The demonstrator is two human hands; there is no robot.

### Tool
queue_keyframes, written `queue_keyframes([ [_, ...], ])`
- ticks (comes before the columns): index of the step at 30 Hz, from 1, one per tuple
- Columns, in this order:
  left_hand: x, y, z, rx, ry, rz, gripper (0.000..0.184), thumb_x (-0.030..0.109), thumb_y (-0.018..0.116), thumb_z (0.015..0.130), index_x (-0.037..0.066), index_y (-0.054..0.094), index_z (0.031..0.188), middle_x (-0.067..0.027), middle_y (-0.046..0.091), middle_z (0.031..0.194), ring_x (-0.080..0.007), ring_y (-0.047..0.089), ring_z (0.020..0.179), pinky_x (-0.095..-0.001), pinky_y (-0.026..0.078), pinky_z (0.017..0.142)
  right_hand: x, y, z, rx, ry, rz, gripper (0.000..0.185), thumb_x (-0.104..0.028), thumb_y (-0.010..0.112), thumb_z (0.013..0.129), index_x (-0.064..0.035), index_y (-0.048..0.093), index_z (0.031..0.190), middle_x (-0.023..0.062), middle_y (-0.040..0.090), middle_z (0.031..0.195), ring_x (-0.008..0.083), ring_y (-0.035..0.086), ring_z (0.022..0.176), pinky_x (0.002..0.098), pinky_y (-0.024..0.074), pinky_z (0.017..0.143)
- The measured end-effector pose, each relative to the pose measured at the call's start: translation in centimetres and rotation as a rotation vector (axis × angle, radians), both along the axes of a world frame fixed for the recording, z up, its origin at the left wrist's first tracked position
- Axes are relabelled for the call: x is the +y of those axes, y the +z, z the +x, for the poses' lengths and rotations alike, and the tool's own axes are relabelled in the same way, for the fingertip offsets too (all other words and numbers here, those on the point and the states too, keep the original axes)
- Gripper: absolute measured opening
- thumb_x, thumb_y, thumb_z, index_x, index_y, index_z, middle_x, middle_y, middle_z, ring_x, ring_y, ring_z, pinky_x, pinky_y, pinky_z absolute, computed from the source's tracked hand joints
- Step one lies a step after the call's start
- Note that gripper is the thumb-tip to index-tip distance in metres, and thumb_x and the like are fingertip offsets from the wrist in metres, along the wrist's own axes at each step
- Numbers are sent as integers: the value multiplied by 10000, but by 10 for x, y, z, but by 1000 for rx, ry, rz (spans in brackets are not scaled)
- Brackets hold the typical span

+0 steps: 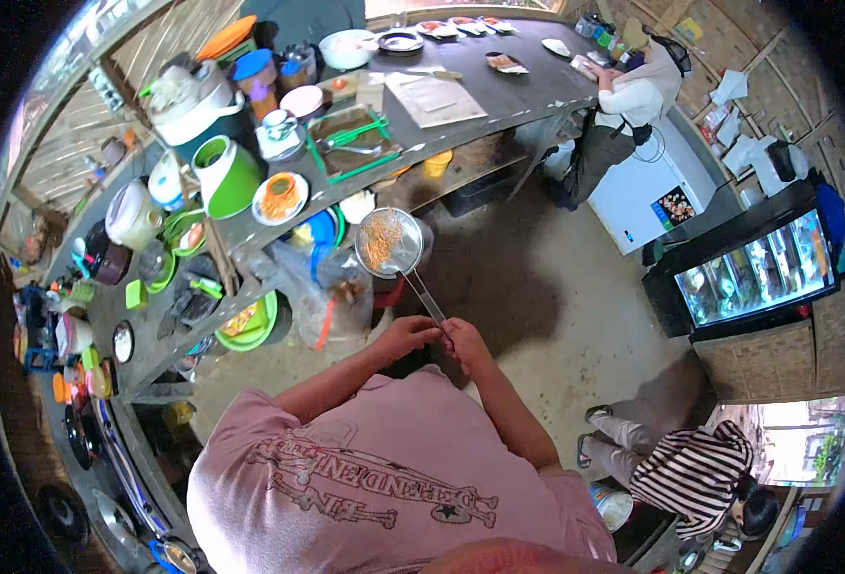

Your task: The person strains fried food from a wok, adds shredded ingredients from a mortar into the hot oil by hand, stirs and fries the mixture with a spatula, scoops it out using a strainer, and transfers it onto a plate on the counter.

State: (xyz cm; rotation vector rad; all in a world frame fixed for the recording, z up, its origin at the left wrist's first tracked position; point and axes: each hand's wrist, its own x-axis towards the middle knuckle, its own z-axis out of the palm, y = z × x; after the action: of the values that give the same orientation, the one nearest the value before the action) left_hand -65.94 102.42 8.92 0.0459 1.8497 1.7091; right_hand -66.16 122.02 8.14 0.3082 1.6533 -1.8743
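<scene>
A round wire-mesh strainer (405,251) with a long metal handle reaches out in front of me toward the counter. Orange-brown fried shreds (381,239) lie in its mesh bowl, mostly on the left side. My right hand (462,342) is closed around the end of the handle. Beside it, my left hand (411,337) is also closed at the handle's end, its fingertips against the handle and right hand. On the counter left of the strainer, a plate (291,212) carries an orange bowl (280,196) of similar shreds.
The dark counter (499,105) holds a green-rimmed tray (351,143), a green-and-white container (226,177) and white paper (435,99). Plastic bags (331,311) hang below its edge. One person (633,91) works at the far end; another in stripes (685,469) bends at lower right.
</scene>
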Motion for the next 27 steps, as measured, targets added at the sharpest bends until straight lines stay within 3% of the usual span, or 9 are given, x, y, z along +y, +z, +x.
queue_keyframes([
  [3, 25, -15, -65, 79, -29, 121, 407, 318, 643, 960, 10, 634, 1227, -68, 689, 1104, -140, 626, 1002, -299, 498, 873, 30, 6, -65, 37, 9, 72, 234, -271, 484, 1029, -121, 556, 865, -44, 457, 626, 63, 383, 498, 225, 298, 432],
  [6, 39, 27, -136, 97, -183, 32, 424, 325, 641, 959, 0, 628, 1232, -117, 680, 1175, -188, 621, 1098, -339, 479, 962, 57, 15, -126, 26, 32, 101, 241, -272, 478, 1031, -112, 557, 869, -42, 455, 621, 63, 379, 495, 227, 287, 424],
  [13, 90, 8, -279, 217, -358, -28, 431, 303, 627, 965, -11, 602, 1259, -137, 671, 1191, -212, 619, 1112, -351, 468, 988, 108, 31, -243, -13, -45, 30, 231, -269, 483, 1029, -104, 554, 883, -32, 451, 613, 61, 363, 483, 223, 271, 424],
  [22, 145, -21, -408, 166, -104, 124, 397, 239, 610, 976, -13, 585, 1282, -113, 658, 1216, -191, 619, 1087, -336, 490, 955, 191, 20, -396, -36, -59, -76, 243, -274, 485, 1033, -92, 540, 882, -30, 446, 599, 63, 354, 463, 227, 265, 418],
  [24, 154, -17, -436, 42, -10, 99, 379, 210, 594, 989, -13, 575, 1294, -99, 663, 1193, -164, 619, 1056, -315, 502, 925, 216, 18, -441, -33, -47, -72, 247, -274, 484, 1035, -87, 538, 883, -30, 443, 595, 65, 352, 458, 230, 265, 415],
  [27, 166, -52, -482, 25, 115, 216, 361, 202, 582, 999, -12, 578, 1289, -92, 668, 1166, -151, 619, 1032, -306, 509, 903, 255, 23, -517, 26, -22, -13, 238, -282, 483, 1033, -92, 540, 902, -37, 443, 588, 65, 348, 437, 235, 267, 394],
])
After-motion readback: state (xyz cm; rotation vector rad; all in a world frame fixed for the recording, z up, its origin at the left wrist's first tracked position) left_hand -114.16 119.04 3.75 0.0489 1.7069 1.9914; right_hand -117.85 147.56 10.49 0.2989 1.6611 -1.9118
